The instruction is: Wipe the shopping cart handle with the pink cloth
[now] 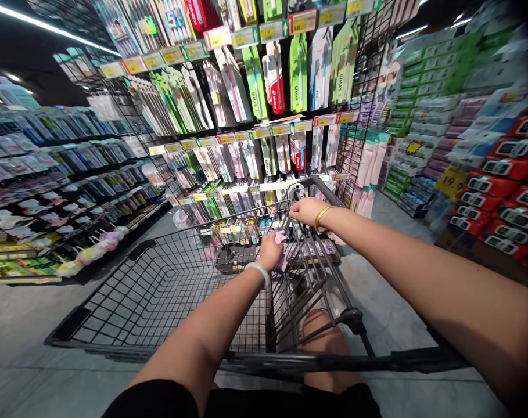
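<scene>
A dark wire shopping cart (159, 284) stands in front of me in a store aisle. My left hand (270, 251) reaches over the cart and is closed round a small pink object (282, 239) near the cart's far end. My right hand (305, 210), with a gold bangle on the wrist, grips the top rail of the cart's far edge. A white band sits on my left wrist. Both arms stretch forward over the basket.
Racks of packaged toothbrushes (255, 87) with yellow and red price tags rise right behind the cart. Shelves of small goods (50, 174) line the left. Stacked red and green boxes (499, 174) stand at the right. My bare knee (320, 342) shows under the cart's handle.
</scene>
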Demonstrator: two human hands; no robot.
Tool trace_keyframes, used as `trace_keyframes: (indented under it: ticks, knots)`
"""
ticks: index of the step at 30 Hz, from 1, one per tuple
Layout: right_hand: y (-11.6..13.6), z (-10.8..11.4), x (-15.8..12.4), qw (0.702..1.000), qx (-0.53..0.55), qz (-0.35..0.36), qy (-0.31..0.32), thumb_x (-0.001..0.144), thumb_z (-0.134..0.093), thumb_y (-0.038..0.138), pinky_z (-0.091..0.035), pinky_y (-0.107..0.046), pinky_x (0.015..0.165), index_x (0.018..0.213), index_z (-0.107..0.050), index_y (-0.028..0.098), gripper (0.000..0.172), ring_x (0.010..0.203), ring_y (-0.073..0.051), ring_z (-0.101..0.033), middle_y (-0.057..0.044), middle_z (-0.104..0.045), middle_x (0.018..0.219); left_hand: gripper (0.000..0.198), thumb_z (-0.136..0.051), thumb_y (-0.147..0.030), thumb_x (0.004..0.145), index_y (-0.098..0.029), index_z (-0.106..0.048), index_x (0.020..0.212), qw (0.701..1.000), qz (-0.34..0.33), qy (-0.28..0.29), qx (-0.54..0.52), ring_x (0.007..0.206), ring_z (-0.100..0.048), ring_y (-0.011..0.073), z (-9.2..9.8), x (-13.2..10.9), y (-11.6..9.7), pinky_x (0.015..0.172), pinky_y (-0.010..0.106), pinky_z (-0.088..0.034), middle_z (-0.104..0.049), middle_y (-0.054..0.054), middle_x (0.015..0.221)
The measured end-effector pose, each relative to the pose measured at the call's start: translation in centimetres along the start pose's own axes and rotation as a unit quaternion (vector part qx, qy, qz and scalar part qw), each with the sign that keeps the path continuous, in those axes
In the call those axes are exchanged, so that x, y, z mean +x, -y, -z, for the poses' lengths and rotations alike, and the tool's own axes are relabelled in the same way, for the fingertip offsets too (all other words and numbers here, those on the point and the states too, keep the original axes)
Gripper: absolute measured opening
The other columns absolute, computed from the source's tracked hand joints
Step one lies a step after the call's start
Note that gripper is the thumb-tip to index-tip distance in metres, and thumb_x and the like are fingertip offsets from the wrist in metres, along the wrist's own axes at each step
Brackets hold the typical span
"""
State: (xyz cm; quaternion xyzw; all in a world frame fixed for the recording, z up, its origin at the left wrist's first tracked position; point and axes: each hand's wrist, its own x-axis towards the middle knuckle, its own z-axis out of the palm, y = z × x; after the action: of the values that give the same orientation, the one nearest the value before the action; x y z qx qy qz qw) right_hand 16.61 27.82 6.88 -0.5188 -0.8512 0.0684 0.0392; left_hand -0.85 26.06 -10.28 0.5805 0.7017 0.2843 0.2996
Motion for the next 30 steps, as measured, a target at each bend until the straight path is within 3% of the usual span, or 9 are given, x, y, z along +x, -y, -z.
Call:
trace_keyframes:
  ticks: [3, 7, 15, 20, 23, 27, 30]
  knots:
    - [-0.1, 0.1, 0.1, 1.0, 0.0, -0.004, 0.003, 0.093, -0.049, 0.04, -0.044, -0.027, 0.076, 0.091, -0.078, 0.021, 0.034, 0.088, -0.021, -0.067, -0.007, -0.076, 0.098, 0.04, -0.062, -0.037, 0.095, -0.018, -0.056, 0.131, 0.999, 0.033, 0.006, 0.025, 0.116, -0.06, 0.0253, -0.8, 0.1, 1.5, 0.097, 0.048, -0.053, -0.057, 0.011, 0.134]
    - [-0.1, 0.2, 0.2, 1.0, 0.002, -0.009, 0.004, 0.093, -0.047, 0.043, -0.043, -0.027, 0.076, 0.095, -0.078, 0.021, 0.037, 0.083, -0.02, -0.066, -0.007, -0.075, 0.096, 0.036, -0.062, -0.036, 0.095, -0.016, -0.059, 0.125, 0.992, 0.095, 0.075, 0.04, 0.106, -0.064, 0.0222, -2.2, -0.8, 4.2, 0.089, 0.043, -0.057, -0.062, 0.01, 0.124]
    - [0.0, 0.3, 0.3, 1.0, 0.006, -0.002, 0.001, 0.092, -0.049, 0.037, -0.04, -0.026, 0.068, 0.094, -0.077, 0.022, 0.032, 0.08, -0.018, -0.062, -0.005, -0.075, 0.094, 0.039, -0.061, -0.038, 0.096, -0.018, -0.057, 0.129, 0.993, 0.079, 0.081, 0.042, 0.11, -0.062, 0.0235, -1.1, 2.0, 4.5, 0.093, 0.045, -0.055, -0.059, 0.01, 0.13]
    - [0.0, 0.0, 0.4, 1.0, -0.007, 0.002, 0.0, 0.093, -0.048, 0.039, -0.039, -0.027, 0.067, 0.089, -0.078, 0.021, 0.035, 0.075, -0.017, -0.061, -0.005, -0.074, 0.089, 0.036, -0.063, -0.036, 0.094, -0.017, -0.059, 0.125, 0.976, 0.129, 0.158, 0.076, 0.108, -0.063, 0.0229, -2.3, -0.4, 6.2, 0.091, 0.044, -0.056, -0.062, 0.009, 0.125]
    - [-0.1, -0.2, 0.5, 1.0, -0.01, 0.006, -0.007, 0.092, -0.049, 0.038, -0.04, -0.028, 0.068, 0.088, -0.078, 0.021, 0.034, 0.077, -0.018, -0.061, -0.005, -0.074, 0.09, 0.036, -0.063, -0.036, 0.095, -0.017, -0.059, 0.125, 0.969, 0.142, 0.187, 0.082, 0.106, -0.064, 0.0223, -2.8, -1.0, 6.0, 0.089, 0.043, -0.057, -0.062, 0.009, 0.124]
    - [-0.2, -0.6, 0.9, 1.0, -0.008, 0.008, -0.014, 0.091, -0.05, 0.037, -0.04, -0.028, 0.07, 0.09, -0.078, 0.022, 0.032, 0.083, -0.02, -0.063, -0.006, -0.075, 0.094, 0.038, -0.061, -0.037, 0.096, -0.017, -0.057, 0.128, 0.973, 0.114, 0.183, 0.081, 0.105, -0.064, 0.022, -1.9, -0.5, 4.7, 0.088, 0.043, -0.057, -0.061, 0.01, 0.125]
    - [-0.2, -0.6, 1.0, 1.0, -0.01, 0.007, -0.014, 0.092, -0.05, 0.037, -0.041, -0.028, 0.071, 0.089, -0.078, 0.022, 0.032, 0.082, -0.02, -0.063, -0.006, -0.075, 0.092, 0.039, -0.061, -0.037, 0.095, -0.017, -0.057, 0.128, 0.971, 0.096, 0.189, 0.112, 0.107, -0.064, 0.0227, -1.4, -1.7, 3.9, 0.09, 0.044, -0.056, -0.061, 0.01, 0.127]
